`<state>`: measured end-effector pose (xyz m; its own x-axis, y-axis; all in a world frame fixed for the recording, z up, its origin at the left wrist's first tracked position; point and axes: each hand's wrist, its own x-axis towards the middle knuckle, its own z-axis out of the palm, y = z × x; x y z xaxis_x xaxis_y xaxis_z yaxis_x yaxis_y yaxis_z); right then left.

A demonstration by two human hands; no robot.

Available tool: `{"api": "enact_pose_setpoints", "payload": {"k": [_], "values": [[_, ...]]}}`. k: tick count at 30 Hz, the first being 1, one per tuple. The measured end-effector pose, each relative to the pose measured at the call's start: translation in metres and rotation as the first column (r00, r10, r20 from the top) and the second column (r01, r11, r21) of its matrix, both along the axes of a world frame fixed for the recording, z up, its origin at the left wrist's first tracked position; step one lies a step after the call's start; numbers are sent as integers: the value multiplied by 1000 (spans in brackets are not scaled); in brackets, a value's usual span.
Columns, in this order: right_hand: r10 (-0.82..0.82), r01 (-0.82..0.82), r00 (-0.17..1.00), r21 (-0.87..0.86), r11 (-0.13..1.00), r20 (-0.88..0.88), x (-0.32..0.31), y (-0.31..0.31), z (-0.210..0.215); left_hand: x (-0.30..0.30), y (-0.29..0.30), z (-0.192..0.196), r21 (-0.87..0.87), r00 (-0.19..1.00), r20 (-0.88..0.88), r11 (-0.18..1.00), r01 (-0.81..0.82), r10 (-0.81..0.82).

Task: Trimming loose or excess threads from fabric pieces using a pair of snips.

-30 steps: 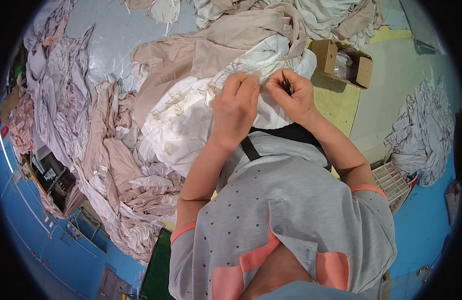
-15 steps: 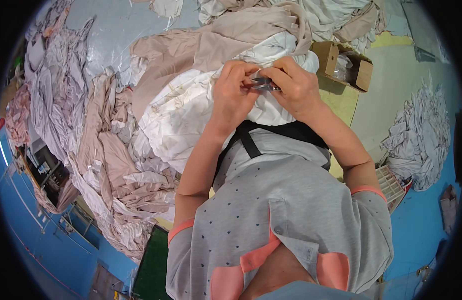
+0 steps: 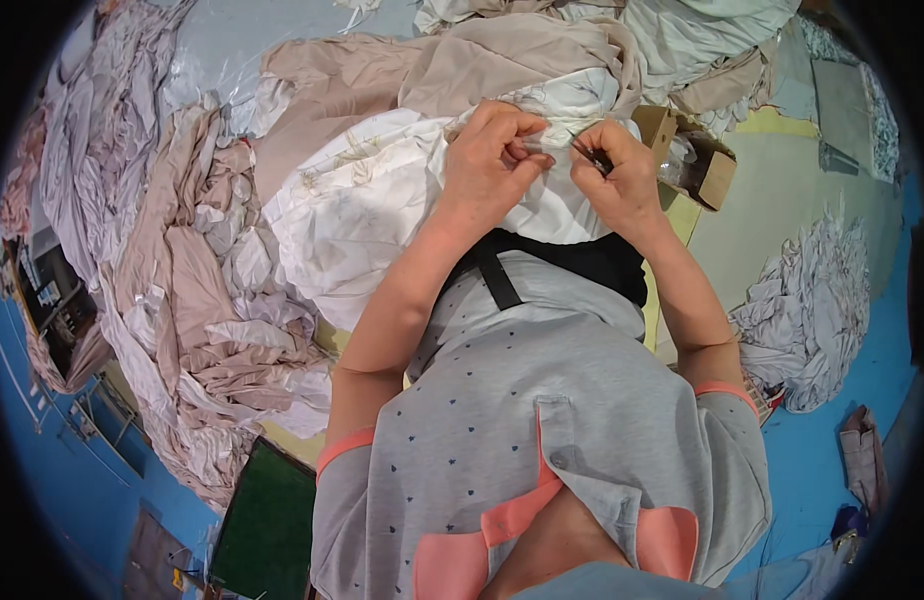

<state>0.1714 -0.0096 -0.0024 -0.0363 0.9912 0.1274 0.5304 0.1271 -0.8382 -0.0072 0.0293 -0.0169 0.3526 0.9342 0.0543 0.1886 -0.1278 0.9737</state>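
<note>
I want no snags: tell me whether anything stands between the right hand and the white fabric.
Nothing visible does. The right hand holds a small dark tool over the white fabric; whether they touch is unclear. The cardboard box sits farther right, out of the way.

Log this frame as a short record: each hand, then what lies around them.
Left hand: over the white fabric, fingers curled; whether it pinches anything is unclear
Right hand: closed around a small dark tool, type hard to tell
Beyond the hands: beige fabric
Right of the hands: open cardboard box
Far left: crumpled beige and pale cloth
Far right: pale grey cloth pile
</note>
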Motion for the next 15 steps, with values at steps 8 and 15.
{"api": "enact_pose_setpoints", "payload": {"k": [8,15], "values": [[-13,14,997,18,1000,-72,-6,-3,-1,16,-9,3,448,952,-264,894,-22,155],[-171,67,903,-266,962,-393,-1,-11,-7,13,-7,-1,308,994,-28,947,-94,107]]}}
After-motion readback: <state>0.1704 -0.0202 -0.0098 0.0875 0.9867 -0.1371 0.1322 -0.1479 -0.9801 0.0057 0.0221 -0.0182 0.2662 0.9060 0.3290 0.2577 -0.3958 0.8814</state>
